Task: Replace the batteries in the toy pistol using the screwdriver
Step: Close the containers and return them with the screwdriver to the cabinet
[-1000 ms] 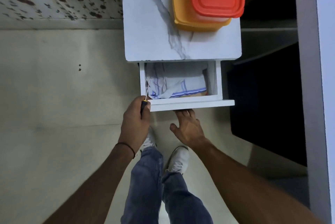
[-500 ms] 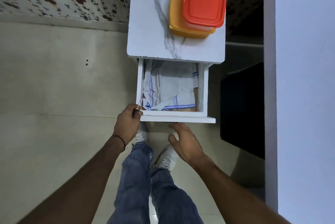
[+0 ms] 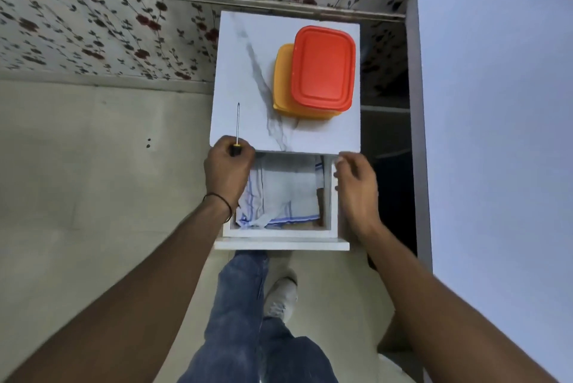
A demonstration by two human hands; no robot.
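Gripping screwdriver in left hand, tip pointing far over cabinet's near-left edge, with right hand blurred at drawer's right wall, grip unclear. Pistol unseen. Could gouge cabinet if swung.

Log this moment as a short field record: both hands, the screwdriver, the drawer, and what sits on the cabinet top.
Left hand: grips the screwdriver by its handle, shaft pointing away over the cabinet top
Right hand: fingers loosely bent beside the drawer's right wall, nothing visible in it; blurred
Drawer: pulled open, holds a white cloth with blue stripes
On cabinet top: red-lidded container stacked on an orange container
Toy pistol: not in view
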